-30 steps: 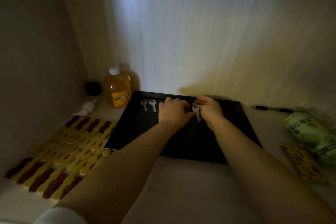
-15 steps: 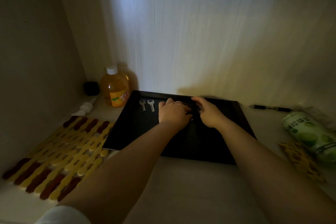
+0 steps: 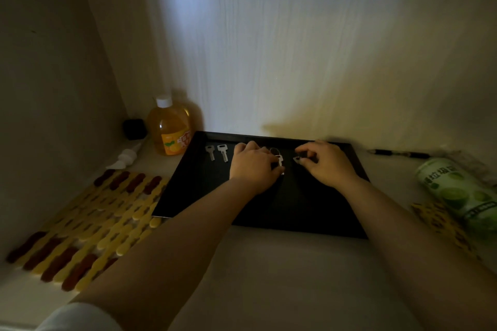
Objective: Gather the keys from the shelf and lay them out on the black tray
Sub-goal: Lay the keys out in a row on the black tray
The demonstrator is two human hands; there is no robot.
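The black tray [image 3: 204, 191] lies on the shelf against the back wall. Two silver keys [image 3: 210, 152] [image 3: 223, 152] lie side by side near its far left corner. My left hand [image 3: 254, 166] rests on the tray's middle, fingertips pinching a silver key with a ring [image 3: 279, 160]. My right hand [image 3: 326, 162] sits a little to the right, its fingers closed on another small key [image 3: 297, 160]. Both hands are low over the tray surface.
An orange juice bottle [image 3: 170, 129] and a small black object [image 3: 134, 129] stand at the back left. A yellow and brown mat [image 3: 88, 220] lies left of the tray. A green can [image 3: 457, 191], a patterned packet [image 3: 443, 226] and a pen [image 3: 400, 154] lie to the right.
My hands were together over the tray's middle. The right hand has moved off to the right with one key, and the left stays on the ringed key.
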